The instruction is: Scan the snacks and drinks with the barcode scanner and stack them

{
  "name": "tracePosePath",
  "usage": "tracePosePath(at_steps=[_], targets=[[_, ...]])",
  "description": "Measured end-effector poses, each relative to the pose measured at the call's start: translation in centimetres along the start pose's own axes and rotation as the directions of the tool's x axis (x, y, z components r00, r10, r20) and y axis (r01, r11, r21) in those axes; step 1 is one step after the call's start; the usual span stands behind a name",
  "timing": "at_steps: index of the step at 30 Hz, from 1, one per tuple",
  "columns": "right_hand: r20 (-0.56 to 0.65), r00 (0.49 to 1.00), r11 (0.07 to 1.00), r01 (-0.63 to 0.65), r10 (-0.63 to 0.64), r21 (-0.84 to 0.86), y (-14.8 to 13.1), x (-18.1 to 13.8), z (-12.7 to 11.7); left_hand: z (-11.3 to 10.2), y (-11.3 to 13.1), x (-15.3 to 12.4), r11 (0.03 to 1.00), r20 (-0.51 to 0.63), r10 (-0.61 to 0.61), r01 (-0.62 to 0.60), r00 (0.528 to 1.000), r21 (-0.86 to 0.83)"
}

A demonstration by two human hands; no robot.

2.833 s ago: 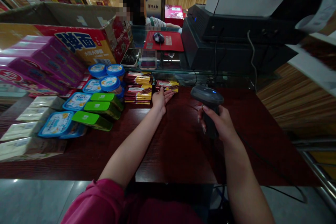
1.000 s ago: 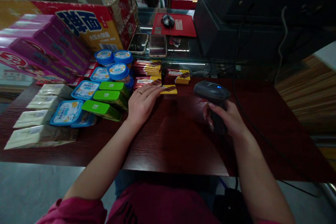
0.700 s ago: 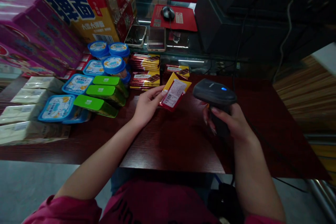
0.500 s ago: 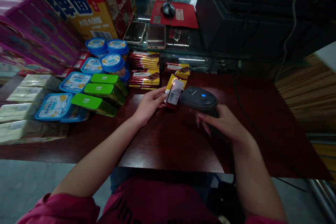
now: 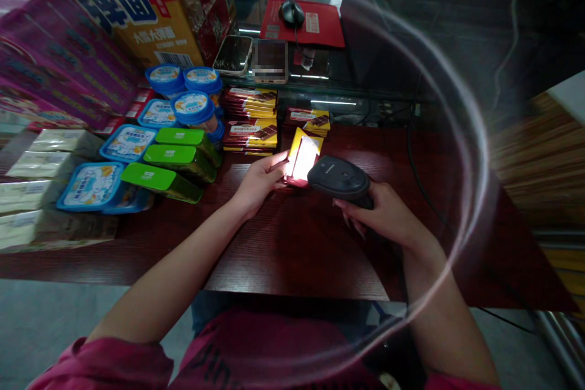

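Note:
My left hand [image 5: 261, 186] pinches the left edge of a chocolate bar [image 5: 302, 155] in a yellow and dark red wrapper. Bright light washes out the middle of the bar's upturned face. My right hand [image 5: 388, 210] is wrapped round the handle of a black barcode scanner [image 5: 339, 178], whose head points left and sits close beside the bar. Behind the bar lie more chocolate bars, in a front stack [image 5: 250, 136], a back stack [image 5: 251, 102] and a smaller right pile [image 5: 308, 119].
Left on the brown table [image 5: 292, 256] stand green-lidded packs [image 5: 148, 177], blue-lidded tubs [image 5: 91, 186], pale packs [image 5: 41, 164] and purple boxes [image 5: 55, 55]. Two phones, one of them [image 5: 234, 55] dark-screened, and a mouse [image 5: 291, 14] occupy the glass shelf. A cable [image 5: 414, 164] hangs at right.
The scanner has shifted slightly left and its blue light is no longer lit. Bright light now falls on the chocolate bar, and a curved glare crosses the right side. My left hand stays on the bar.

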State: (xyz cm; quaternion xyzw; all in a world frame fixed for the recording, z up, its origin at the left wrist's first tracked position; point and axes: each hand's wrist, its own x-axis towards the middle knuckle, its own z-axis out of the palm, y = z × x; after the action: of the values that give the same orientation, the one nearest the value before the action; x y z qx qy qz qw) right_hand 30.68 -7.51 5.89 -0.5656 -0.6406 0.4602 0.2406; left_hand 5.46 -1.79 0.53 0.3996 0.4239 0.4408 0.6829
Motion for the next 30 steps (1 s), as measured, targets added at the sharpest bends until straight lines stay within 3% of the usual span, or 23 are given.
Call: tracePosePath(at_steps=[6, 10, 14, 16, 19, 21, 23, 25, 30], targets=[[0.004, 1.0, 0.997, -0.013, 0.013, 0.071, 0.1, 0.0, -0.1, -0.4, -0.4, 0.2, 0.999, 0.025, 0.012, -0.013, 1.0, 0.041], [-0.049, 0.998, 0.975, -0.039, 0.051, 0.218, -0.3, -0.2, -0.6, -0.4, -0.9, 0.7, 0.934, 0.039, 0.248, -0.25, 0.968, 0.254], [-0.196, 0.98, 0.945, 0.02, 0.047, 0.327, -0.4, -0.4, -2.0, 0.4, -0.9, 0.9, 0.655, 0.063, 0.537, -0.463, 0.841, 0.598], [-0.244, 0.969, 0.924, 0.048, 0.05, 0.381, -0.2, -0.6, -2.6, 0.9, -0.6, 1.2, 0.47, 0.15, 0.628, -0.526, 0.764, 0.709], [-0.261, 0.963, 0.883, 0.065, 0.066, 0.464, 0.1, -0.9, -3.2, 1.6, 0.1, 2.4, 0.193, 0.357, 0.677, -0.623, 0.644, 0.758], [-0.257, 0.964, 0.86, 0.072, 0.07, 0.505, 0.3, -1.2, -3.3, 2.1, 0.7, 3.7, 0.038, 0.468, 0.652, -0.642, 0.597, 0.766], [-0.259, 0.963, 0.845, 0.074, 0.078, 0.53, 0.3, -1.3, -3.3, 2.6, 1.3, 5.4, -0.075, 0.535, 0.604, -0.626, 0.591, 0.776], [-0.258, 0.963, 0.838, 0.074, 0.081, 0.54, 0.2, -1.3, -3.2, 3.0, 1.7, 7.0, -0.15, 0.566, 0.547, -0.593, 0.617, 0.791], [-0.212, 0.976, 0.852, 0.077, 0.041, 0.519, 0.1, -1.1, -3.1, 3.2, 2.1, 9.2, -0.208, 0.529, 0.471, -0.493, 0.706, 0.845]])
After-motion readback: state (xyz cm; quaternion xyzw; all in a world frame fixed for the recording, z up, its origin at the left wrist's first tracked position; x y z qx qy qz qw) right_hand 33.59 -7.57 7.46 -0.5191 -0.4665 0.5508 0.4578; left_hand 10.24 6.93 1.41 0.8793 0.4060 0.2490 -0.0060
